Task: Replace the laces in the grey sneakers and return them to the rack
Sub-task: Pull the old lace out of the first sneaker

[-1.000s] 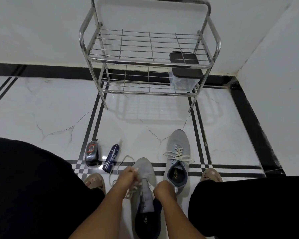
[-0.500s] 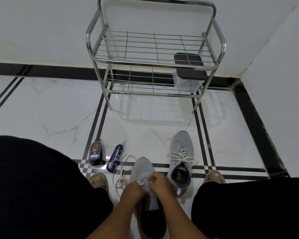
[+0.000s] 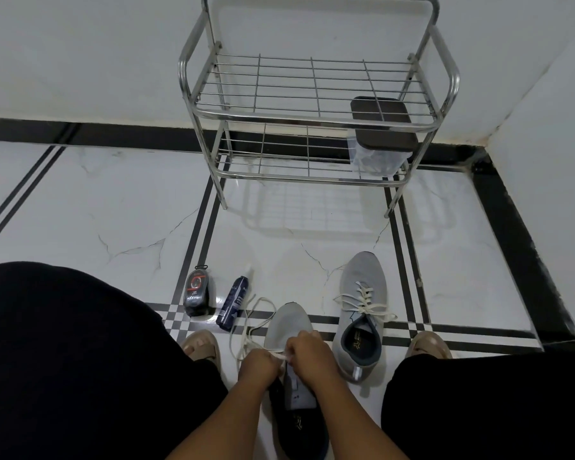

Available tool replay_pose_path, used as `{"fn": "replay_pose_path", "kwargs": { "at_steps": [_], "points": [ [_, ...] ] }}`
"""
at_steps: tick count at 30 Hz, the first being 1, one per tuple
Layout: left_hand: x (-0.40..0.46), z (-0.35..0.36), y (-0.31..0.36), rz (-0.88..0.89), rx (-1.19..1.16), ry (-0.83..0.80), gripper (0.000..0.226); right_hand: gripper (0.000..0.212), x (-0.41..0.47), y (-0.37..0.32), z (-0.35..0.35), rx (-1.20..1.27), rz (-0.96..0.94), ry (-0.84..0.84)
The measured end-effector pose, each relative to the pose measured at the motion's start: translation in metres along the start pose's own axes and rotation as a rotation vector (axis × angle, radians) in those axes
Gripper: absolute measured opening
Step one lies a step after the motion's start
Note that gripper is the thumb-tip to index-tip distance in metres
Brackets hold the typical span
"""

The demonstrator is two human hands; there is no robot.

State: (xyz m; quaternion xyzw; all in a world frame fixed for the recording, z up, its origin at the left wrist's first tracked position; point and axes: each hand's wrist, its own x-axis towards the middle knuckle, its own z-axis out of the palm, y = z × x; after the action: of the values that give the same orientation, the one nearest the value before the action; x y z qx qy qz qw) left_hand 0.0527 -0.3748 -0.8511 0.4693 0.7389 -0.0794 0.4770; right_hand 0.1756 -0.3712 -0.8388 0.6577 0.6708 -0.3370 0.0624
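Two grey sneakers stand on the white floor between my knees. The near sneaker (image 3: 287, 322) points away from me, its tongue lifted. My left hand (image 3: 258, 366) and my right hand (image 3: 309, 355) meet over its eyelets, both pinching the white lace (image 3: 249, 327), whose loose end loops on the floor to the left. The other sneaker (image 3: 362, 303) lies to the right, laced in white. The steel two-shelf rack (image 3: 312, 116) stands against the wall ahead.
A dark tube of shoe polish (image 3: 196, 293) and a blue spray bottle (image 3: 233, 303) lie left of the sneakers. A clear box with a dark lid (image 3: 382, 134) sits on the rack's lower shelf at right. A wall corner closes the right side.
My hands have come together over the near sneaker's eyelets from being apart a second ago. The view has shifted slightly downward; the loose lace has moved a little.
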Motion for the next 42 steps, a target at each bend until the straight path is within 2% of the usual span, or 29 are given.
{"fn": "replay_pose_path", "kwargs": {
  "at_steps": [2, 7, 13, 15, 16, 18, 20, 23, 25, 31, 34, 37, 42],
  "points": [
    [-0.001, -0.001, 0.002, -0.055, -0.029, 0.021, 0.029, 0.020, 0.001, 0.000, 0.001, 0.130, 0.079, 0.009],
    [-0.001, 0.000, 0.003, -0.105, 0.015, 0.072, 0.031, 0.013, 0.005, 0.004, -0.009, 0.825, 0.420, 0.206],
    [-0.002, 0.002, 0.002, -0.127, 0.006, 0.048, 0.027, 0.014, 0.020, 0.013, -0.081, 1.188, 0.483, 0.673],
    [-0.003, 0.002, 0.003, -0.117, 0.013, 0.054, 0.028, 0.011, 0.019, 0.015, -0.106, 1.241, 0.472, 0.816],
    [-0.003, 0.002, 0.005, -0.110, 0.009, 0.057, 0.029, 0.010, 0.018, 0.014, -0.113, 1.231, 0.459, 0.844],
    [-0.006, 0.002, 0.008, -0.080, 0.018, 0.044, 0.030, 0.010, 0.017, 0.008, -0.111, 1.126, 0.450, 0.791],
    [-0.009, 0.001, 0.011, -0.046, 0.042, 0.024, 0.031, 0.016, 0.014, 0.001, -0.090, 0.977, 0.425, 0.622],
    [-0.012, 0.004, 0.012, 0.010, 0.060, 0.048, 0.032, 0.014, 0.003, -0.002, -0.042, 0.482, 0.354, 0.246],
    [-0.013, 0.005, 0.011, 0.029, 0.058, 0.088, 0.026, 0.015, -0.005, -0.004, -0.016, 0.219, 0.281, 0.125],
    [-0.008, 0.004, 0.010, 0.003, -0.052, 0.091, 0.021, 0.022, -0.006, -0.003, -0.005, -0.146, 0.011, 0.087],
    [-0.006, 0.003, 0.010, -0.002, -0.055, 0.091, 0.021, 0.024, -0.003, -0.003, -0.003, -0.174, 0.000, 0.059],
    [-0.004, 0.004, 0.010, -0.013, -0.071, 0.082, 0.023, 0.025, -0.004, -0.003, 0.000, -0.085, 0.048, 0.084],
    [0.000, 0.005, 0.011, -0.025, -0.033, 0.104, 0.024, 0.024, 0.000, -0.008, -0.026, 0.206, 0.125, 0.301]
  ]
}}
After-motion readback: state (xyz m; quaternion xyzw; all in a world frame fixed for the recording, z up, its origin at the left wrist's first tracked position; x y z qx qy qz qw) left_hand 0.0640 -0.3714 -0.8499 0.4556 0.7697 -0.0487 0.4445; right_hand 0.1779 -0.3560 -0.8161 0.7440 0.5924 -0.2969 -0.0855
